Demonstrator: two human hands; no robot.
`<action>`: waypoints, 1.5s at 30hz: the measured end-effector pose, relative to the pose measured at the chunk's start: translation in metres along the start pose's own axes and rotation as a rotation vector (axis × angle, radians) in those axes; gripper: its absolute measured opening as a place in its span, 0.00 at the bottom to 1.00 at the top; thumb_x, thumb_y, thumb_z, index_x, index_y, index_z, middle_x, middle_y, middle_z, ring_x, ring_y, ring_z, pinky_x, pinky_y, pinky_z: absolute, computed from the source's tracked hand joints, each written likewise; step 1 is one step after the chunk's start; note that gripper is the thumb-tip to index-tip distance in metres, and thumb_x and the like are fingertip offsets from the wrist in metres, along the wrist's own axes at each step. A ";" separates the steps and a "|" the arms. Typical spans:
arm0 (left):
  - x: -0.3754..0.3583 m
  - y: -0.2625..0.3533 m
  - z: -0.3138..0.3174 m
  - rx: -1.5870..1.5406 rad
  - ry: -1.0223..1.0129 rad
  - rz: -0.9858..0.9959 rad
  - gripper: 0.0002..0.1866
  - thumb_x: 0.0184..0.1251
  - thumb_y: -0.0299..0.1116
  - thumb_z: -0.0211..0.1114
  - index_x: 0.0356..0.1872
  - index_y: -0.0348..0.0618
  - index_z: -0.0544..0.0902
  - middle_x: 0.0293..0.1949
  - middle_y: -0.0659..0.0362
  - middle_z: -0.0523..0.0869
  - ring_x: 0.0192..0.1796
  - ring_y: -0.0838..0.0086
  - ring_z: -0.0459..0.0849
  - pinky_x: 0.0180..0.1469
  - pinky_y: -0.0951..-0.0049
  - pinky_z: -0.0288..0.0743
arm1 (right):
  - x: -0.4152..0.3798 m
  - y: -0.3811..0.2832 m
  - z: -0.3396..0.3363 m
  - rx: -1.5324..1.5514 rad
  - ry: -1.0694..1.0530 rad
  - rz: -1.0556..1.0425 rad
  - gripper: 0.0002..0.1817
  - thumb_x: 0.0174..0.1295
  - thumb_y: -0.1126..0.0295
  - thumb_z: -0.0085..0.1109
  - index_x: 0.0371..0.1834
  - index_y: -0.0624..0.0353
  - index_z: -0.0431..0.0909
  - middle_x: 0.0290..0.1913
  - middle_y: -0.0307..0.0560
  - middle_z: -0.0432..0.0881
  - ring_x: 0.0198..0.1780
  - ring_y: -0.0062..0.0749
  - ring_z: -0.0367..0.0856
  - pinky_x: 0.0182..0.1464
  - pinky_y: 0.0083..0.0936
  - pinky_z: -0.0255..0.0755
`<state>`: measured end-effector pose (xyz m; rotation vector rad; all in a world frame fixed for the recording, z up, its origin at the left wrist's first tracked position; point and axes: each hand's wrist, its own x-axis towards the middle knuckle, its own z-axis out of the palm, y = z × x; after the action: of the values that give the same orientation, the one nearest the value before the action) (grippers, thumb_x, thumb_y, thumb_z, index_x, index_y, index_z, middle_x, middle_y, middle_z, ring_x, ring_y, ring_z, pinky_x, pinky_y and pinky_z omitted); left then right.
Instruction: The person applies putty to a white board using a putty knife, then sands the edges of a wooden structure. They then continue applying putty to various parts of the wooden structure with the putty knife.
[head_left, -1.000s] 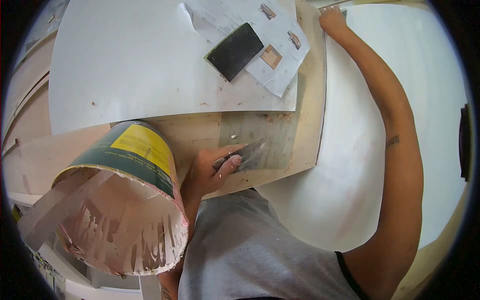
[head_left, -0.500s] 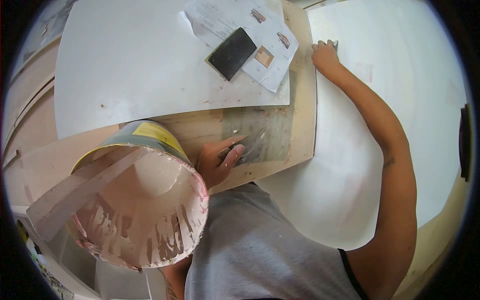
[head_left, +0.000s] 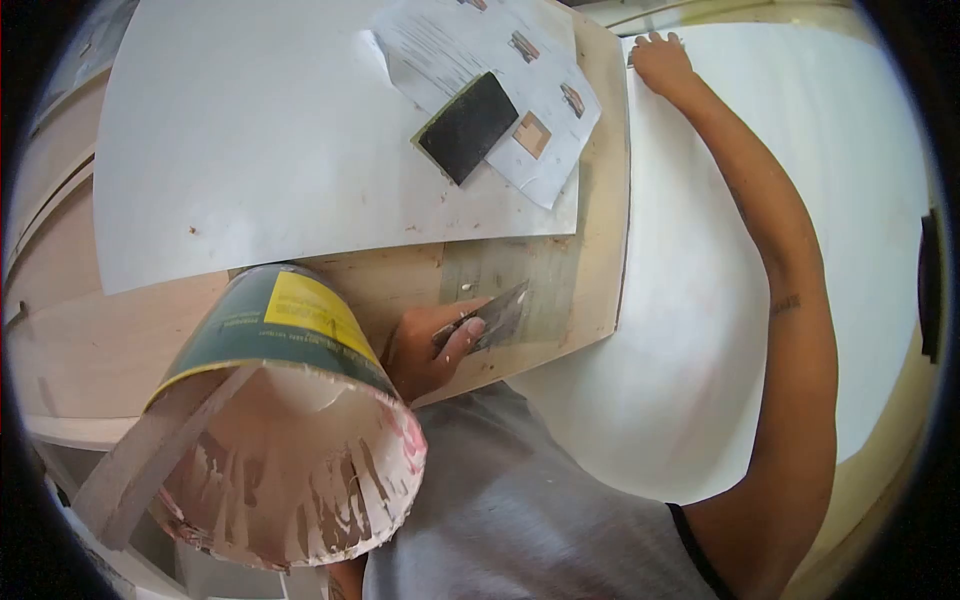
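Observation:
My left hand (head_left: 425,345) is closed round a putty knife (head_left: 503,318), its grey, smeared blade over the wooden board (head_left: 590,300). Beside that hand is a green and yellow bucket (head_left: 265,320), its open mouth towards me and pale pinkish filler coating the inside. A flat stirring stick (head_left: 165,450) leans out over its rim. The bucket hides most of my left forearm. Far off, at the top of a large white panel (head_left: 700,330), my right hand (head_left: 662,65) presses down with bent fingers. A thin grey blade edge shows beside them; most of that tool is hidden.
A white sheet (head_left: 270,130) covers much of the wooden board. On it lie printed papers (head_left: 545,185) and a black sanding block (head_left: 468,128). Pale wooden panels (head_left: 110,280) stand at the left. A dark object (head_left: 930,285) is at the far right edge.
My right hand has moved further up along the white panel's left edge. The view has shifted, so more of the bucket's green and yellow side shows. My left hand still holds the putty knife.

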<state>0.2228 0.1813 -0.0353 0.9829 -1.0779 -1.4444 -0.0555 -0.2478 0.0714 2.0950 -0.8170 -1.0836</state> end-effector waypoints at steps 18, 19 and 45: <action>0.003 0.006 -0.005 0.007 -0.010 -0.034 0.12 0.66 0.28 0.65 0.48 0.36 0.86 0.38 0.44 0.88 0.35 0.55 0.89 0.40 0.65 0.81 | 0.028 -0.009 0.038 -0.166 0.028 -0.055 0.11 0.60 0.67 0.55 0.36 0.53 0.88 0.44 0.43 0.85 0.53 0.38 0.80 0.55 0.45 0.67; 0.006 0.008 -0.006 -0.005 -0.021 -0.013 0.12 0.66 0.27 0.65 0.48 0.36 0.85 0.38 0.44 0.88 0.35 0.55 0.89 0.40 0.66 0.81 | 0.026 -0.012 0.025 -0.135 -0.040 -0.065 0.11 0.60 0.68 0.55 0.36 0.53 0.88 0.44 0.43 0.85 0.53 0.38 0.80 0.55 0.44 0.67; 0.004 0.003 -0.004 -0.006 -0.003 0.056 0.12 0.66 0.27 0.65 0.48 0.35 0.85 0.33 0.45 0.88 0.30 0.57 0.87 0.35 0.66 0.80 | 0.034 -0.004 0.062 -0.141 0.174 -0.027 0.09 0.60 0.69 0.55 0.34 0.56 0.86 0.42 0.43 0.84 0.50 0.39 0.81 0.49 0.46 0.70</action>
<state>0.2272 0.1763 -0.0337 0.9390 -1.0946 -1.4035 -0.0912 -0.2863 0.0239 2.0530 -0.6125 -0.9289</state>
